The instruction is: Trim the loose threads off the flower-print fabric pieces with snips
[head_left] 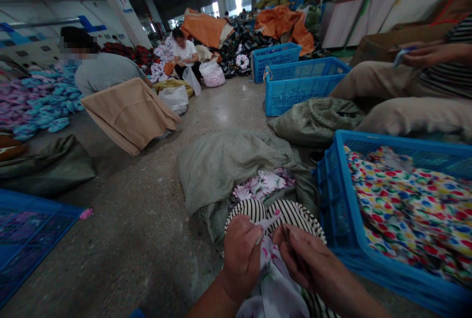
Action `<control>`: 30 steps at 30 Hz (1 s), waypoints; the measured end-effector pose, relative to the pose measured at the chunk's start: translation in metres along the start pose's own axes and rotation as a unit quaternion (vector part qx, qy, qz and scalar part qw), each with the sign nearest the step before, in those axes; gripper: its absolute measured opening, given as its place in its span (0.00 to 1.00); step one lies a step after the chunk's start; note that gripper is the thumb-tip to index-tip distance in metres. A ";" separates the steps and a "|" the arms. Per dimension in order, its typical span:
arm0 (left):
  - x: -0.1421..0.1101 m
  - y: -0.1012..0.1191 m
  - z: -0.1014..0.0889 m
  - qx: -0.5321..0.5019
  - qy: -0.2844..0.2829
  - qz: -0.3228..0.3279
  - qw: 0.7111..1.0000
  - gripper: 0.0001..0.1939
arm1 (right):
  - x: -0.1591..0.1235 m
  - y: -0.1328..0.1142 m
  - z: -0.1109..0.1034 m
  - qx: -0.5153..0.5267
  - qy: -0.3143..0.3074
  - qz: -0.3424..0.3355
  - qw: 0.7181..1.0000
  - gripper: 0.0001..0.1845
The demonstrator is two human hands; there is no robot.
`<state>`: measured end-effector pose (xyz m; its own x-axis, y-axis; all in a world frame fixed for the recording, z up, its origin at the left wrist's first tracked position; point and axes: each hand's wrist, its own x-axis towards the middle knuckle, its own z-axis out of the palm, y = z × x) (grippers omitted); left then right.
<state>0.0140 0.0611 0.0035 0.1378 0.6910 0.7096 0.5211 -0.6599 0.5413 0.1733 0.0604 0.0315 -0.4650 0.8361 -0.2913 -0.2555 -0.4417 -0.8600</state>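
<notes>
A pale pink-and-white floral fabric piece (278, 278) lies across my striped lap (295, 210). My left hand (241, 246) is closed, pinching an edge of this fabric between thumb and fingers. Close on its right, my right hand (302, 254) has its fingers pressed together beside the same cloth. A thin dark shape shows along its fingertips, too blurred to name. Just beyond my knees, an open grey-green woven sack (228, 160) holds more pink floral fabric (263, 185).
On my right stands a blue plastic crate (337, 210) of colourful dotted fabric (416, 200). A seated person's legs (413, 111) are behind it. Another blue crate (33, 229) is at left. Ahead are a cloth-draped chair (129, 111), two seated people and heaped fabric (47, 97).
</notes>
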 end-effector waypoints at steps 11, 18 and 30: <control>0.008 0.003 -0.006 0.039 -0.034 0.073 0.996 0.17 | 0.001 0.001 -0.015 -0.035 -0.010 0.015 0.999 0.18; 0.004 0.003 -0.006 0.046 -0.038 0.083 0.995 0.16 | 0.003 -0.002 -0.014 -0.028 -0.001 0.022 0.999 0.21; 0.003 -0.002 -0.013 0.105 -0.089 0.112 0.984 0.13 | -0.009 -0.019 -0.038 -0.259 0.052 -0.028 0.964 0.17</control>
<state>0.0027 0.0601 0.0103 0.4046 0.5875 0.7008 0.6204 -0.7393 0.2616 0.2140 0.0738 0.0346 -0.3676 0.8943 -0.2553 0.1914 -0.1959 -0.9618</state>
